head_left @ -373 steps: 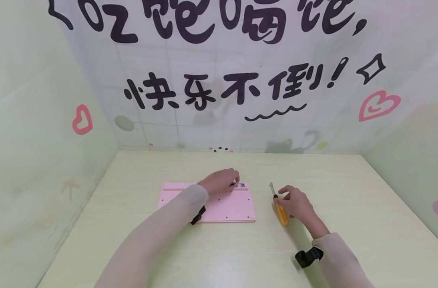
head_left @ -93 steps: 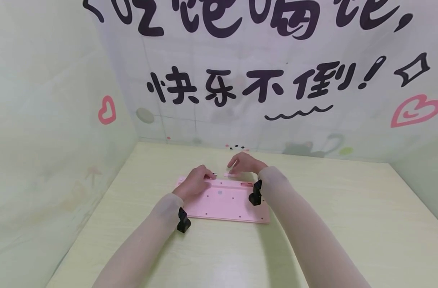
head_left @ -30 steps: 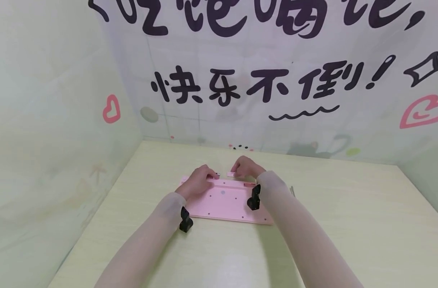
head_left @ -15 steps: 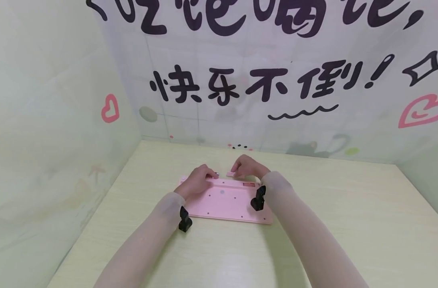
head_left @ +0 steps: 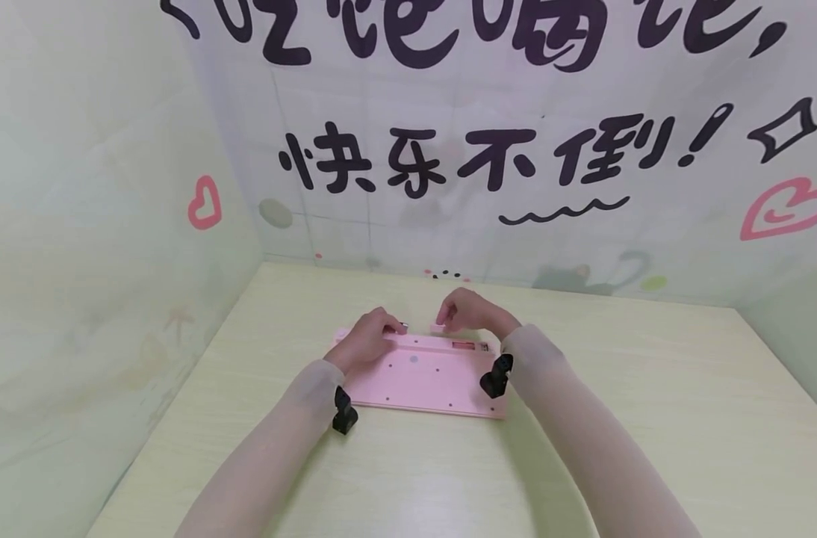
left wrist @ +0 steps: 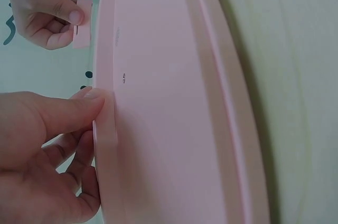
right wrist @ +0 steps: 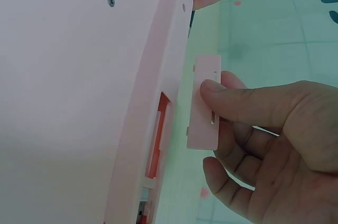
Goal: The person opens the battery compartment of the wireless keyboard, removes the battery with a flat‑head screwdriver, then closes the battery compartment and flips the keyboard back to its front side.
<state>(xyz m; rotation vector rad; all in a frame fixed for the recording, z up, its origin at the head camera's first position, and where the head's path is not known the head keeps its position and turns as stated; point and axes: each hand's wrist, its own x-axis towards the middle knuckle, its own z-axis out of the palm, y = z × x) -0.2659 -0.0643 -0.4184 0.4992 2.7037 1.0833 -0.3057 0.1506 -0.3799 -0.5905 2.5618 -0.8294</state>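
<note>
A pink keyboard (head_left: 415,385) lies face down, its screw-dotted underside showing. My left hand (head_left: 368,340) pinches its far raised edge, thumb on top and fingers behind, as the left wrist view shows. Beyond that edge, my right hand (head_left: 464,308) holds a small pink battery cover (right wrist: 203,121) between thumb and fingers. The cover is apart from the keyboard, beside the uncovered battery compartment (right wrist: 158,145), which has a reddish inside. A silvery and dark part (right wrist: 142,205) shows at the compartment's near end in the right wrist view.
The keyboard rests on a pale wooden table (head_left: 650,418). Behind it stands a white printed backdrop (head_left: 408,239), with light walls on both sides. A small dark item (head_left: 404,326) shows by the left fingertips, too small to identify.
Earlier my right hand was at a yellow-handled screwdriver, now out of sight; since then it has taken up the cover. Lately it shifts slightly right, while my left hand stays on the keyboard.
</note>
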